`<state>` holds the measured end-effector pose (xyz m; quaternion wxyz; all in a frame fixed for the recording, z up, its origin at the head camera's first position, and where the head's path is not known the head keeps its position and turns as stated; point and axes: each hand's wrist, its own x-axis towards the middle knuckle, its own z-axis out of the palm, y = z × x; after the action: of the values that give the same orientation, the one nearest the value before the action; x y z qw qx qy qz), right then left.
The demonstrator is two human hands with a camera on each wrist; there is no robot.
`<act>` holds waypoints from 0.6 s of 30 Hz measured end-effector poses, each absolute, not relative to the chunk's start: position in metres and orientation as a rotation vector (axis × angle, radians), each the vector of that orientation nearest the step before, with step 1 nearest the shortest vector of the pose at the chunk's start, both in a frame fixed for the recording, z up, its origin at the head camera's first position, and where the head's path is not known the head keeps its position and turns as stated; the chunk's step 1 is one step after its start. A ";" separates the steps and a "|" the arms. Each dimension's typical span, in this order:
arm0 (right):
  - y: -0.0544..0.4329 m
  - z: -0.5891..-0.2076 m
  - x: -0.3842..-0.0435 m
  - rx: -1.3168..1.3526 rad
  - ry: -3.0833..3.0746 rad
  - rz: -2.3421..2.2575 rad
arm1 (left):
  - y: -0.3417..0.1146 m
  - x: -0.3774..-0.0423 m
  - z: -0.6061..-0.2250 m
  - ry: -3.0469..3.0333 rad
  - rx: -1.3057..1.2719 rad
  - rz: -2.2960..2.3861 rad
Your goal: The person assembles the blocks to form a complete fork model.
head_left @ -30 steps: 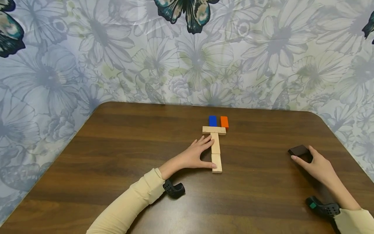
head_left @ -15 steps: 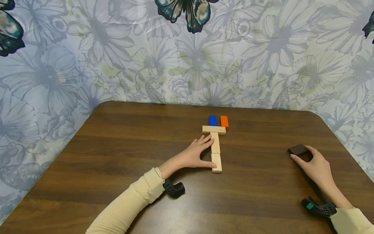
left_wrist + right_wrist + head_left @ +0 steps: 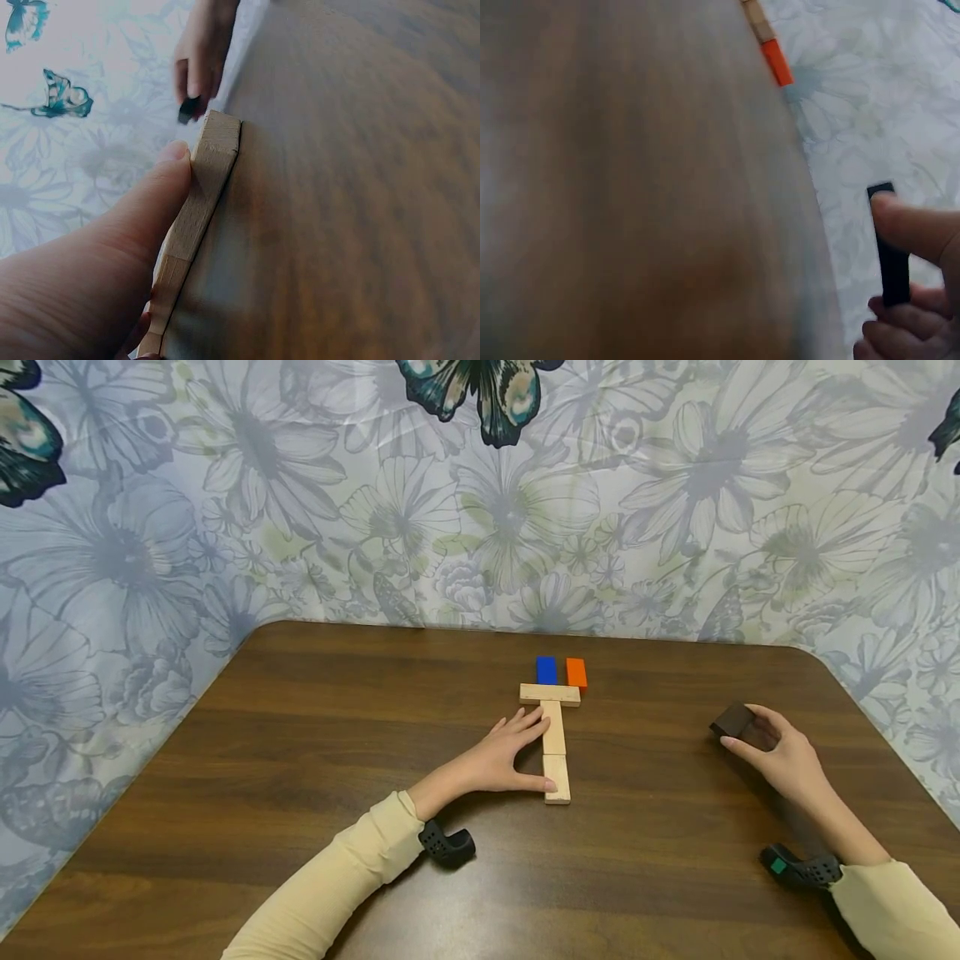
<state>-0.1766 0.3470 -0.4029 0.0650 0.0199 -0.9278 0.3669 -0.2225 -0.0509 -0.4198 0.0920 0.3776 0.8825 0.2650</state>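
Two pale wooden blocks lie end to end, the upper block (image 3: 552,735) and the lower block (image 3: 557,772). A third wooden block (image 3: 550,695) lies crosswise at their far end. My left hand (image 3: 498,762) rests against the row, fingers spread; its thumb touches the lower block and its fingertips touch the upper one. At the right, my right hand (image 3: 797,768) pinches a dark brown block (image 3: 732,722) between thumb and fingers, above the tabletop. The right wrist view shows this dark block (image 3: 894,270) upright in the grip.
Behind the crosswise block stand a blue block (image 3: 546,670) and an orange block (image 3: 576,672), with a small gap between them. Everything lies on a brown wooden table (image 3: 300,710). A wall covering with flowers and butterflies (image 3: 480,527) rises past the far edge.
My right hand has carried the dark block leftward and farther from me, and the block now looks tilted. The left hand and the row of blocks have stayed put.
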 end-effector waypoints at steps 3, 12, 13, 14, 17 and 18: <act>0.334 -0.395 -0.187 0.147 -2.781 1.166 | -0.051 -0.223 -0.420 2.622 1.126 0.789; 0.286 -0.379 -0.223 0.343 -2.740 1.402 | -0.051 -0.223 -0.422 2.627 1.120 0.794; 0.281 -0.378 -0.226 0.355 -2.735 1.435 | -0.051 -0.223 -0.422 2.626 1.121 0.796; 0.275 -0.377 -0.230 0.370 -2.724 1.467 | -0.051 -0.223 -0.422 2.625 1.120 0.796; 0.259 -0.375 -0.241 0.418 -2.677 1.556 | -0.051 -0.223 -0.422 2.625 1.121 0.797; 0.254 -0.375 -0.244 0.435 -2.663 1.572 | -0.051 -0.223 -0.422 2.625 1.119 0.797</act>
<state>-0.2444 0.2536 -0.3746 0.0095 0.1394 -0.8527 0.5034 -0.2226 -0.0506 -0.4216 0.0893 0.3762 0.8825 0.2679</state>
